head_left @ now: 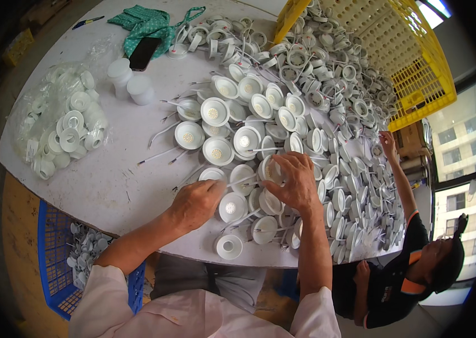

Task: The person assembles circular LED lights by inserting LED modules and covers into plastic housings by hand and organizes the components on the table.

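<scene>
Many white round LED downlights with short wire leads lie across the middle of the white table. My left hand is closed at the near edge of this group, its fingertips beside a downlight; what they pinch, if anything, is hidden. To its right, my right hand curls its thumb and fingers round a downlight, partly covered by the hand. Nearest me on the table sits a white ring-shaped cup.
A bag of white rings lies left, near stacked white discs, a phone and green cloth. A tipped yellow crate spills housings. A blue crate stands below; a co-worker reaches in from the right.
</scene>
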`<state>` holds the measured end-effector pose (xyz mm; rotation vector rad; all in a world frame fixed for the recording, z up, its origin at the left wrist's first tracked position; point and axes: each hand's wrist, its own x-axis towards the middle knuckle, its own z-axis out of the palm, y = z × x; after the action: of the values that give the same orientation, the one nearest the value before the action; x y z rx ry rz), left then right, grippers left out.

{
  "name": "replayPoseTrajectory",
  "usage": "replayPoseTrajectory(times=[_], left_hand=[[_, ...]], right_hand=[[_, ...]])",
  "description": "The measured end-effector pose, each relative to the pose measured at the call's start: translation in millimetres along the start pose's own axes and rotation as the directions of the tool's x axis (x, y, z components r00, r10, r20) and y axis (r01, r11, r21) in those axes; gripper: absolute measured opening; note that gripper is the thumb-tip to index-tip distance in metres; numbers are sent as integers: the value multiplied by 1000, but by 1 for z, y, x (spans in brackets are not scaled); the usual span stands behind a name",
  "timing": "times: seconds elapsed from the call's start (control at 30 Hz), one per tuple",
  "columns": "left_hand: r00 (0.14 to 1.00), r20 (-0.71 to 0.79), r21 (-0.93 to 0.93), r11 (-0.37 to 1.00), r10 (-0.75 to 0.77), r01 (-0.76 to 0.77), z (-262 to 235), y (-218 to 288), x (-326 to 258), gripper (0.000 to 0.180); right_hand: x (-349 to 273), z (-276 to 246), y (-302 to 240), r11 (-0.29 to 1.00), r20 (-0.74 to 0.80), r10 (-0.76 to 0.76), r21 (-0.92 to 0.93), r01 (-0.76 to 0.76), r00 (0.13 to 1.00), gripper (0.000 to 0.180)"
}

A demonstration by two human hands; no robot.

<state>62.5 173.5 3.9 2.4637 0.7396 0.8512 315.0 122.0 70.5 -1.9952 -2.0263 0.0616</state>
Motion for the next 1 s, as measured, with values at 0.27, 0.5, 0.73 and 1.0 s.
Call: replayPoseTrajectory(times=[0.27,0.5,0.73,1.0], left_hand=[[948,-303,-219,975,-99,32,-19,-4,0,19],[820,-528,-200,971,-221,133,-14,-59,-50,8],[700,-484,-557,802,-525,216,3,-64,-37,17],[640,-393,-625,703,-660,340,2,-77,-38,29]], right_hand=[[-15,-15,-2,996,-51,-44,-76,40,998,60],[-150,-12,-65,949,-433,-178,163,271,883,25],[-229,77,-43,976,-525,161,213,-53,836,14],[-228,86,-41,969,-572,227,214,-124,788,12]])
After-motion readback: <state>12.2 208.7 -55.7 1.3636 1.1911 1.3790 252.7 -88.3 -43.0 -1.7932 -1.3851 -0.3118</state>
